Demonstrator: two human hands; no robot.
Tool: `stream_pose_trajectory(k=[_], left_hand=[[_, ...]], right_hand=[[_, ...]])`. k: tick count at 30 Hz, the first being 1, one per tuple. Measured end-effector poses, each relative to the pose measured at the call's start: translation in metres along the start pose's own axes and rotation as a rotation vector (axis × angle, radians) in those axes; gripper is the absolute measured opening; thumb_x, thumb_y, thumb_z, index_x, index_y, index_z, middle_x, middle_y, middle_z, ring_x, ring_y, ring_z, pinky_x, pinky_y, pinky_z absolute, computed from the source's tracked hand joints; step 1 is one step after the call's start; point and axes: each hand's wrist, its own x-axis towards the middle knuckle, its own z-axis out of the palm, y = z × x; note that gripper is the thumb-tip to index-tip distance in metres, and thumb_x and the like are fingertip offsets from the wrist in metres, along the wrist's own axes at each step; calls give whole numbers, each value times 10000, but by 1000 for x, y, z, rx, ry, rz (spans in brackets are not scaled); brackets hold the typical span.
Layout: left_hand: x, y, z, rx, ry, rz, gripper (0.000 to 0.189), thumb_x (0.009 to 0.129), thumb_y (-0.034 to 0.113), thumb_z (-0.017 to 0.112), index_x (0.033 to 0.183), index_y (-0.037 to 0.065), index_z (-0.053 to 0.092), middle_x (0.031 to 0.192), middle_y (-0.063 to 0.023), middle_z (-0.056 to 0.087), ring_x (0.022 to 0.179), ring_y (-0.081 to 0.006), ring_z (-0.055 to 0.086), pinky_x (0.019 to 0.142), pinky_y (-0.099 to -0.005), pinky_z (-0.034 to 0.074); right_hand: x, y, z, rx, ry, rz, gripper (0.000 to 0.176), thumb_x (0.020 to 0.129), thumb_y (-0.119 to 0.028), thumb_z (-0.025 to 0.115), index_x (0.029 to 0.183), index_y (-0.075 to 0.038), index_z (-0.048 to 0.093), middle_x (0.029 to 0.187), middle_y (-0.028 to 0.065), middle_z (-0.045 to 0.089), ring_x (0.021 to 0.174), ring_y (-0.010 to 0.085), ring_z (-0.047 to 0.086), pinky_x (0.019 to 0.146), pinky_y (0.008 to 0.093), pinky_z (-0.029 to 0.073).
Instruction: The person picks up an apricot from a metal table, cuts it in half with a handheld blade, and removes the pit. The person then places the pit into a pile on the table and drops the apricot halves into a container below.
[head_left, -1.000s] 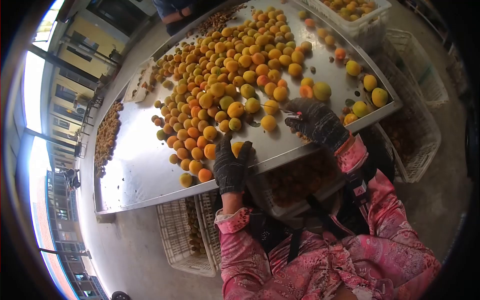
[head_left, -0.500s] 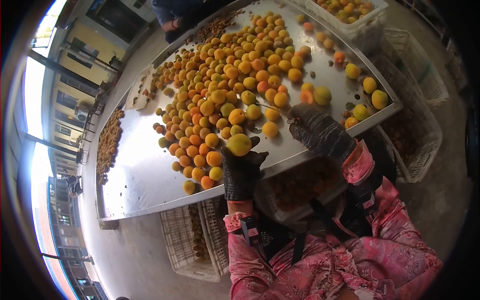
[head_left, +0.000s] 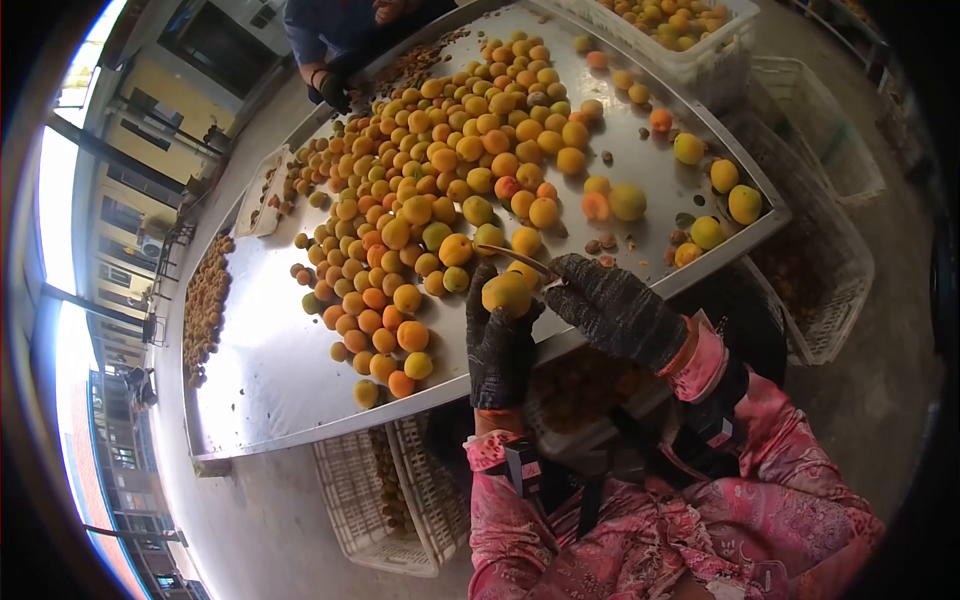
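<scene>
Fruit (head_left: 507, 294) in left hand (head_left: 499, 352), right hand (head_left: 622, 312) obscuring tool (head_left: 517, 258), co-worker (head_left: 340, 38) cropped

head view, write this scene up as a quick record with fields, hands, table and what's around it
left hand: gloved hand, holding a yellow fruit
right hand: gloved hand, holding a thin tool; whether it touches the held fruit is unclear
table: metal top with a raised edge
main load: heap of yellow and orange fruit
left edge: small brown pieces
far side: another person's gloved hand
beyond right edge: white crate containing fruit
</scene>
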Motion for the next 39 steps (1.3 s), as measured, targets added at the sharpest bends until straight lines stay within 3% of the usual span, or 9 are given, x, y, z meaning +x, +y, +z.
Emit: stream_pose_trajectory(k=[4, 7, 10, 15, 17, 19, 26, 37, 39], left_hand=[[1, -8, -11, 51, -11, -36, 651, 774, 239, 669, 1302, 43, 341, 1165, -86, 464, 1020, -191, 493, 805, -317, 453], [-3, -9, -10, 28, -18, -34, 651, 779, 216, 662, 1319, 63, 331, 1139, -88, 482, 973, -180, 510, 791, -307, 456], [-7, -3, -5, 16, -46, -71, 651, 787, 180, 650, 1334, 73, 314, 1114, -92, 500, 908, -176, 531, 770, -299, 461], [-5, 10, 0, 145, -48, -221, 587, 834, 180, 594, 1324, 50, 297, 1093, -90, 488, 914, -172, 522, 769, -288, 455], [-3, 12, 2, 1026, -99, 204, 513, 858, 134, 541, 1296, 8, 304, 1089, -119, 497, 929, -211, 530, 799, -304, 447], [-3, 1, -5, 604, -36, 105, 555, 855, 182, 559, 1316, 25, 291, 1103, -115, 500, 941, -210, 532, 809, -312, 453], [-6, -8, -10, -174, -93, -99, 493, 868, 151, 547, 1289, 31, 321, 1110, -114, 499, 956, -204, 529, 809, -317, 448], [-8, 2, 5, 22, -15, -40, 623, 857, 108, 549, 1380, 62, 215, 1213, -115, 443, 1057, -203, 490, 899, -333, 417], [-7, 2, 4, 33, -3, -49, 627, 863, 114, 542, 1387, 64, 202, 1224, -117, 436, 1070, -202, 481, 910, -333, 410]], right_hand=[[2, -8, -3, 252, -73, 268, 315, 766, -50, 566, 1080, -26, 577, 1081, 218, 528, 932, 342, 569, 795, 390, 479], [2, -5, 4, -50, 12, -49, 262, 820, -60, 538, 1078, -23, 561, 1021, 180, 562, 893, 268, 592, 766, 340, 485], [5, -10, 9, 734, -156, 746, 211, 875, -95, 505, 1067, -17, 546, 949, 127, 593, 858, 176, 598, 754, 294, 479], [1, -4, 22, 709, -53, 651, 218, 899, -126, 484, 1077, -7, 526, 916, 100, 606, 833, 156, 600, 742, 282, 478], [-6, 6, 29, 344, -23, 294, 220, 895, -118, 491, 1077, 0, 525, 921, 107, 608, 839, 171, 605, 736, 288, 481], [-6, 6, 30, -22, 9, -63, 223, 891, -111, 497, 1077, 8, 523, 926, 113, 609, 844, 187, 611, 731, 294, 485], [-6, -2, 29, 466, 27, 337, 227, 878, -97, 514, 1076, 15, 525, 927, 126, 612, 840, 189, 620, 709, 292, 491], [-12, 1, 24, 470, -21, 433, 239, 848, -81, 537, 1078, -17, 543, 973, 159, 607, 834, 222, 626, 660, 320, 496], [-10, -3, 13, -146, 44, -67, 296, 786, -47, 565, 1080, -19, 551, 1077, 208, 560, 886, 308, 609, 686, 364, 502]])
